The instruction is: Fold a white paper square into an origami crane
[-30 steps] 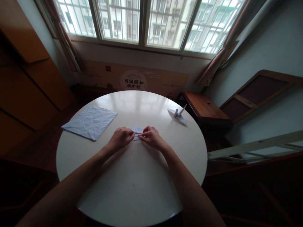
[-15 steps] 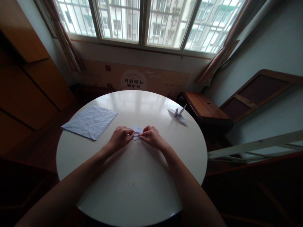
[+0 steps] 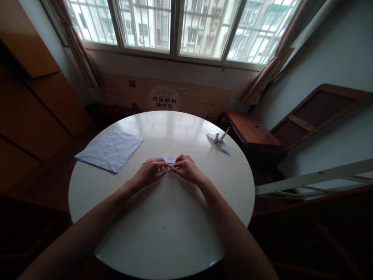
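Observation:
A small piece of folded white paper (image 3: 169,159) lies on the round white table (image 3: 163,225), mostly covered by my fingers. My left hand (image 3: 153,170) pinches it from the left side. From the right, my right hand (image 3: 185,167) pinches the same paper, and the fingertips of both hands nearly meet over its near part. How the folds run beneath the fingers is hidden.
A creased square sheet of paper (image 3: 112,149) rests at the table's left. On the right side stands a folded paper crane (image 3: 218,140). Beyond the table's right edge is a wooden bench (image 3: 253,130), with a pale metal rail (image 3: 314,179) nearer.
My left hand has shifted slightly right and towards me, its fingertips now close against the right hand's. More of the folded paper's near part is covered.

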`<action>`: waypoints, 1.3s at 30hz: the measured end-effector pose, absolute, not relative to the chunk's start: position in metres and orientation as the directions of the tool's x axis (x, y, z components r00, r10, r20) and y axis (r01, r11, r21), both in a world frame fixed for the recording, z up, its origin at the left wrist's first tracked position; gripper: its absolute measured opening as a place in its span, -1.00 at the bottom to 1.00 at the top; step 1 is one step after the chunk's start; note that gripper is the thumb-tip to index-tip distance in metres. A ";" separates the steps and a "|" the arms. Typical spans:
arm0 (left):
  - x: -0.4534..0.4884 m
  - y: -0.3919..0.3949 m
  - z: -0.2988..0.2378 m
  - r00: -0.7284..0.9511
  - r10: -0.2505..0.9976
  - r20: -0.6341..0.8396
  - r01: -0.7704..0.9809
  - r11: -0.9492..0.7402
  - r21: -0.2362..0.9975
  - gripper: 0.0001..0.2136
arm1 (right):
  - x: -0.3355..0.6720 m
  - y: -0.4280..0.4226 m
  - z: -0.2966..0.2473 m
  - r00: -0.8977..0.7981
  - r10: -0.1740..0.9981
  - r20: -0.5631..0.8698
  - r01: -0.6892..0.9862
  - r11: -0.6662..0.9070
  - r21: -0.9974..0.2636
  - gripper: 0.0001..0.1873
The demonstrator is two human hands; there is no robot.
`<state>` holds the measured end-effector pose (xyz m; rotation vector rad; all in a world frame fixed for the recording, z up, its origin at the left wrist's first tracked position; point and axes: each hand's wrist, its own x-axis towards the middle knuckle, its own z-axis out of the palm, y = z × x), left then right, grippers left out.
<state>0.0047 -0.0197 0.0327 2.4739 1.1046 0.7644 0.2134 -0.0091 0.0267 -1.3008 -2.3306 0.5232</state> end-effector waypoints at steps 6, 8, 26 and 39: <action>0.004 -0.019 0.032 0.525 0.790 0.316 0.636 -0.611 0.471 -0.81 | 0.213 -0.008 0.026 -0.473 0.864 0.174 0.709 0.491 -0.507 -0.70; 0.003 -0.019 0.032 0.518 0.799 0.306 0.654 -0.600 0.461 -0.81 | 0.213 -0.008 0.025 -0.473 0.863 0.177 0.709 0.491 -0.506 -0.72; 0.004 -0.020 0.035 0.494 0.823 0.282 0.687 -0.568 0.453 -0.82 | 0.214 -0.006 0.022 -0.466 0.867 0.179 0.710 0.487 -0.510 -0.74; 0.003 -0.018 0.032 0.500 0.815 0.292 0.667 -0.578 0.471 -0.82 | 0.214 -0.007 0.023 -0.468 0.865 0.178 0.710 0.489 -0.508 -0.73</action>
